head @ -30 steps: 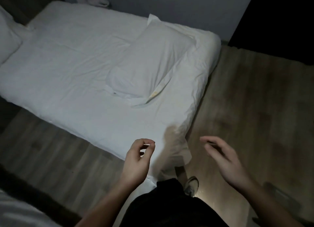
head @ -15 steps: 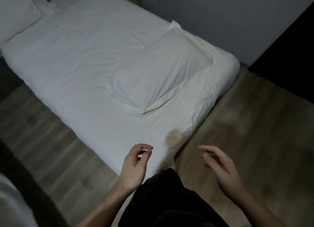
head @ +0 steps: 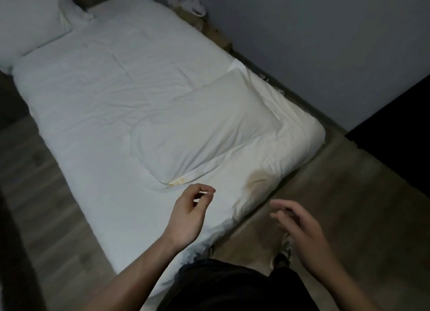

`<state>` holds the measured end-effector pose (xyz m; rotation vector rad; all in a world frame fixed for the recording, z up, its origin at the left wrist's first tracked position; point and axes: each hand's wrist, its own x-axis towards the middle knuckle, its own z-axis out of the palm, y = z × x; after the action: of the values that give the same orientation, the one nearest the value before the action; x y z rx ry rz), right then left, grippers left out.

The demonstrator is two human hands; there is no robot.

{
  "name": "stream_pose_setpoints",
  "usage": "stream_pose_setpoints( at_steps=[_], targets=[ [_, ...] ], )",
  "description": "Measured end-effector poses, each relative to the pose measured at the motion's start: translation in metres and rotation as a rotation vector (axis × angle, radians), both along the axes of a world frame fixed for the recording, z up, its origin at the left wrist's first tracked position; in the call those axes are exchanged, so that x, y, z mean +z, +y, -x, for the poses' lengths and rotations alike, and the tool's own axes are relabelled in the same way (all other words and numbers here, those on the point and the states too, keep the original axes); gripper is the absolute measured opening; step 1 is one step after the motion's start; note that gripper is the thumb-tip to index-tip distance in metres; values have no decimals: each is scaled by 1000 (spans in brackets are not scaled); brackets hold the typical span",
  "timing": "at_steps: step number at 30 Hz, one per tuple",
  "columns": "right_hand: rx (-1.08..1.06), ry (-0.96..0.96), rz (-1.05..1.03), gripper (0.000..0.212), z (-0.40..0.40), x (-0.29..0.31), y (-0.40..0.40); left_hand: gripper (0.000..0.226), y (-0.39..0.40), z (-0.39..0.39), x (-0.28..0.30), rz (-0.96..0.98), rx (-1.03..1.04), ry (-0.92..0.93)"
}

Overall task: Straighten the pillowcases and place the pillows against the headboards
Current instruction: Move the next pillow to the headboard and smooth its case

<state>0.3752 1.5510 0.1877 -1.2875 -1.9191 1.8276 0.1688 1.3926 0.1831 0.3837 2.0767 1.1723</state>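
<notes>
A white pillow point(head: 204, 129) lies askew near the foot of a white bed point(head: 97, 96), its loose pillowcase edge with a yellowish stain pointing toward me. A second white pillow point(head: 30, 20) rests at the bed's head, top left. My left hand point(head: 189, 215) hovers over the bed's near corner, just short of the pillow's stained corner, fingers curled with thumb and forefinger nearly meeting, holding nothing. My right hand point(head: 300, 227) hangs over the floor to the right of the bed, fingers spread, empty.
A grey wall point(head: 302, 31) runs along the bed's far side. A crumpled white cloth point(head: 186, 0) sits on a low brown stand beside it. Wood floor point(head: 349, 194) lies right and left of the bed. A brown stain point(head: 258, 178) marks the bed's corner. A dark opening point(head: 395, 129) is at right.
The view has shifted closer over the bed, so the near pillow sits lower and nearer my hands. Both hands stay raised and empty, the left now over the mattress corner.
</notes>
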Motion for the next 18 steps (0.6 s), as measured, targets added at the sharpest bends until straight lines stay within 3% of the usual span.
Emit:
stream_pose_setpoints(
  at_steps=[1,9,18],
  targets=[
    [29,8,23,17,-3,-4,22,17,15,-7,-2,8,40,5],
    [451,-59,28,19,-11,2,194,16,120,-94,-4,46,386,20],
    [876,-79,-46,18,86,11,294,16,186,-110,-23,62,772,-4]
  ],
)
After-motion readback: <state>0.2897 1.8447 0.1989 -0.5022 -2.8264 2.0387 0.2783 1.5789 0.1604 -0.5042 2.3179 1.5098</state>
